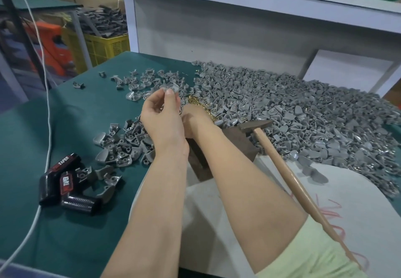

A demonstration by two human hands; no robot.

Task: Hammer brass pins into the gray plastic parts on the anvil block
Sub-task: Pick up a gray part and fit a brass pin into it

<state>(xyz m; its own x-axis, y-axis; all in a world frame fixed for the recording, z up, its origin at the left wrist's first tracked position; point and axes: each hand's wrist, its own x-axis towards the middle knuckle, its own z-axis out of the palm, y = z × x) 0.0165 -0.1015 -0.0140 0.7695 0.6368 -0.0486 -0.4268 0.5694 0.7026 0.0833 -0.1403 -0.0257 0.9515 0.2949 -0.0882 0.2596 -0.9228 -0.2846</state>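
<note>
Pinches, with the left hand [162,115] raised over the green mat [71,115], what looks like one gray part [171,91] between thumb and forefinger, the other fingers curled. Lifts it probably to turn its hole into view for a pin.

Cannot tell the grip of the right hand [192,123]. Sits tucked behind the left wrist, just beside the heap of brass pins [198,102], likely placed there to fetch one.

Has the hammer [256,124] lying with its head on or against the far corner of the anvil block [236,143], handle slanting down toward the lap (within easy reach of the right hand). Means no blow is possible yet. Shows no part on the block's top, though the arms hide much of it.

Stores the stock loose on the mat, not in bins: a big pile of gray parts [293,121] right of the block, a smaller pile [125,145] left, perhaps finished ones. Shows only one container, a yellow crate [104,45] behind the table, heaped with long gray pieces [104,21].
</note>
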